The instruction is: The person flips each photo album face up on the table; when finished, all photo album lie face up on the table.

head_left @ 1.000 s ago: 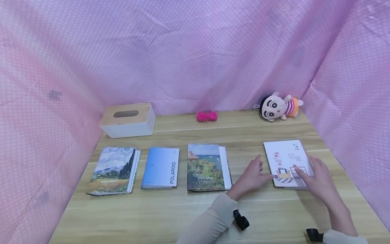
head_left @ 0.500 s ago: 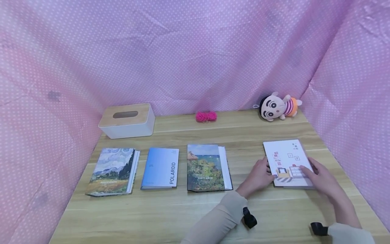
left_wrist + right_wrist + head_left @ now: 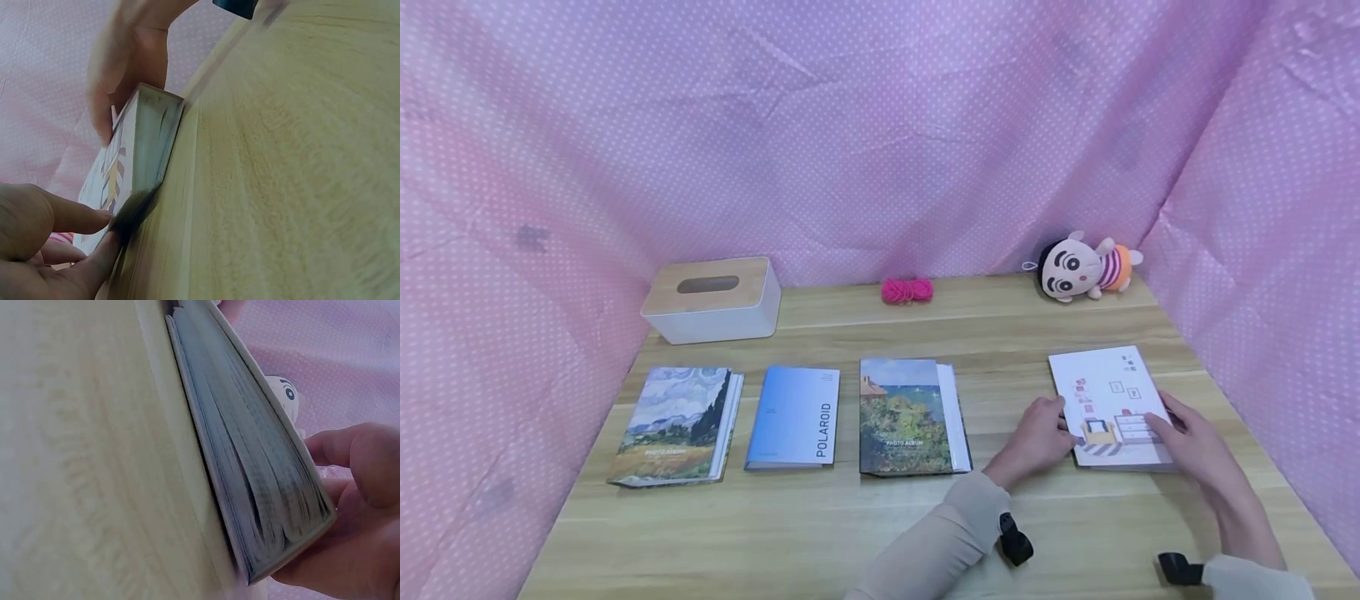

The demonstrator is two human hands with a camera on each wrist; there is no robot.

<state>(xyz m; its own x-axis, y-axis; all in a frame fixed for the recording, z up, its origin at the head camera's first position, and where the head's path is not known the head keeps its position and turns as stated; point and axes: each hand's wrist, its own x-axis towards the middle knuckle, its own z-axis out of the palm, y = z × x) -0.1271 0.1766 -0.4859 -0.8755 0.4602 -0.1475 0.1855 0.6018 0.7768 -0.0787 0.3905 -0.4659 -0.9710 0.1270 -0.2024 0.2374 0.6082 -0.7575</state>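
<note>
A white photo album point(image 3: 1112, 392) with a drawn room on its cover lies at the right of the table. My left hand point(image 3: 1037, 439) grips its left edge near the front, thumb by the cover and fingers along the side. On the opposite side my right hand point(image 3: 1202, 446) holds the right edge, its thumb over the cover. The right wrist view shows the album's page edges point(image 3: 244, 431) between the covers, with the fingers behind the corner. Left of my left hand lies a garden-painted photo album point(image 3: 901, 417).
A blue Polaroid album point(image 3: 792, 415) and a landscape-painted album point(image 3: 673, 421) lie further left. Along the back are a tissue box point(image 3: 718, 321), a bundle of pink yarn point(image 3: 907, 290) and a plush doll point(image 3: 1086, 268). A pink dotted curtain point(image 3: 850, 150) hangs behind.
My left hand has moved right and taken hold of the white album's left edge. My right thumb and fingers have closed onto its right edge. The album has stayed nearly in place.
</note>
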